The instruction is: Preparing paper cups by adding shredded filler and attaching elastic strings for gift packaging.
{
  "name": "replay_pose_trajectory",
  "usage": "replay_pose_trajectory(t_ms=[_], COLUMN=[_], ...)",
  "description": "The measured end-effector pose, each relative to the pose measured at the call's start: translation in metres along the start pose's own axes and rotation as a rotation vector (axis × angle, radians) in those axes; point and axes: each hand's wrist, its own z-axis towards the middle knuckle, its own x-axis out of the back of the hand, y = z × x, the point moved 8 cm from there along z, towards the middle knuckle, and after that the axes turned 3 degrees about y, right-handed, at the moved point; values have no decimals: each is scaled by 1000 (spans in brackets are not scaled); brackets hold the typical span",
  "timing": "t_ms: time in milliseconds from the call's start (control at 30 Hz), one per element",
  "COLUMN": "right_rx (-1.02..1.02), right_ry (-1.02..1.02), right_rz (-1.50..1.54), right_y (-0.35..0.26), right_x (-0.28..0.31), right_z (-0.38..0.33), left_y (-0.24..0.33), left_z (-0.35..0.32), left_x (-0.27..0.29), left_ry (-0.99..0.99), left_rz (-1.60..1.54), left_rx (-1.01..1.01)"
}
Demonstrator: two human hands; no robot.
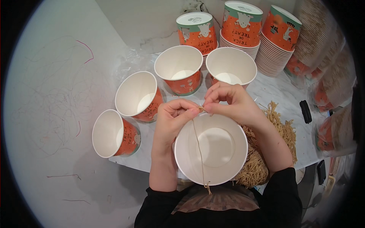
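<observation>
A white-lined paper bucket (236,142) stands close to me, its mouth facing up. Across that mouth runs a tan paper string (199,148), knotted with loose ends at the near rim. At the far rim, my left hand (173,119) pinches the string's other end between thumb and forefinger. My right hand (230,99) is closed on the same end, fingertips almost touching the left ones. The fingers partly hide the small knot or twist there. A bundle of tan strings (253,170) lies beside the bucket, under my right forearm.
Open orange buckets (148,108) curve around the left and far side. Behind them rise nested stacks of upturned buckets (240,38). Bagged bucket stacks (330,89) line the right edge. A small black object (305,111) lies on the marbled tabletop (279,89). Clear plastic wrap (133,62) sits at the back left.
</observation>
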Motion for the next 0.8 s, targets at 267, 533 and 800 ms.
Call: replay_pose_trajectory(t_ms=[267, 533, 800], right_rx=[-231, -249, -272], right_ry=[20, -17, -29], right_rz=[184, 244, 272], right_y=[22, 22, 21], right_x=[3, -2, -5], right_z=[2, 1, -1], left_y=[-2, -4, -10], left_z=[2, 5, 9], left_x=[3, 9, 16], left_ry=[-3, -3, -52], left_rz=[36, 130, 93], left_rx=[7, -19, 148])
